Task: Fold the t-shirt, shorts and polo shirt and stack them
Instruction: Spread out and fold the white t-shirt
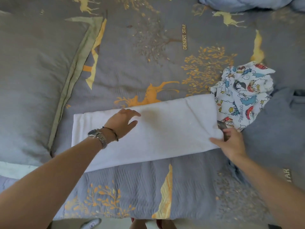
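my left hand (pixel 123 123) lies flat and open on the white shirt (pixel 148 134) mid-bed; my right hand (pixel 231 142) pinches its 3 o'clock end. the printed shorts (pixel 242 95) touch that end, so lifting it could drag them or loosen the fold.

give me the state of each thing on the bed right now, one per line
white garment: folded into a long strip, flat on the bed
left hand: open, fingers straight, pressing the white garment
right hand: pinching the strip's right end
cartoon-print garment: crumpled, unfolded, at the strip's right end
blue-grey garment: lying loose, unfolded
pillow: flat on the bed
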The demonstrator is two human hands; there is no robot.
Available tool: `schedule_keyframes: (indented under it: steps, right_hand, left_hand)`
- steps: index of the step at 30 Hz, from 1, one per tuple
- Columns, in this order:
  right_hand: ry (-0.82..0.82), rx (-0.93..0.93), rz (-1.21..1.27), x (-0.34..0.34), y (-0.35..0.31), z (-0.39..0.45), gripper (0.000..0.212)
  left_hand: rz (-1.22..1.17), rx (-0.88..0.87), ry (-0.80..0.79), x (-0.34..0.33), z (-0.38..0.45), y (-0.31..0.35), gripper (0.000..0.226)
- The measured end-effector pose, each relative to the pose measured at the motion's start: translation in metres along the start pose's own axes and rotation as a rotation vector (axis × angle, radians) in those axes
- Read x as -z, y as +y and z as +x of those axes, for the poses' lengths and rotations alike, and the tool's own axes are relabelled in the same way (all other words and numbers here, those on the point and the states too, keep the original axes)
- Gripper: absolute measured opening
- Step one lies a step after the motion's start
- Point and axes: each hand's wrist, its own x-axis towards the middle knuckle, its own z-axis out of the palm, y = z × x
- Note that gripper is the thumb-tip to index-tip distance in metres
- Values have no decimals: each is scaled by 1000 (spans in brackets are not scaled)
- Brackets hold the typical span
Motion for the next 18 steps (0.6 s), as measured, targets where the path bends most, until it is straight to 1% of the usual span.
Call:
schedule_keyframes:
  steps: [1,2,3,4,6,7,9,12,14,18]
  right_hand:
    - [-19,-38,62,-2,1,0,51]
    - [-54,-65,127,-3,2,0,47]
    - [-94,-82,173,-4,5,2,42]
    - [-131,-85,185,-6,10,6,42]
    - [-195,-128,155,-5,21,14,56]
    - [-210,-150,136,-4,26,17,58]
    - [-232,-166,125,-1,33,22,48]
    - [-277,-166,155,1,38,25,36]
    - [-290,-167,178,-1,42,27,30]
    - [-287,-163,193,-5,46,29,27]
  left_hand:
    - [14,-83,11,-8,15,19,37]
    - [32,-153,4,-17,29,37,44]
    - [55,-205,-15,-28,42,53,51]
    - [90,-234,-42,-40,54,68,57]
    - [154,-272,-82,-63,75,92,69]
    - [183,-291,-78,-74,83,103,73]
    - [242,-308,-43,-90,98,121,79]
    - [320,-286,-16,-99,117,137,86]
    - [361,-263,-84,-100,127,145,94]
    - [524,-248,-306,-100,147,164,105]
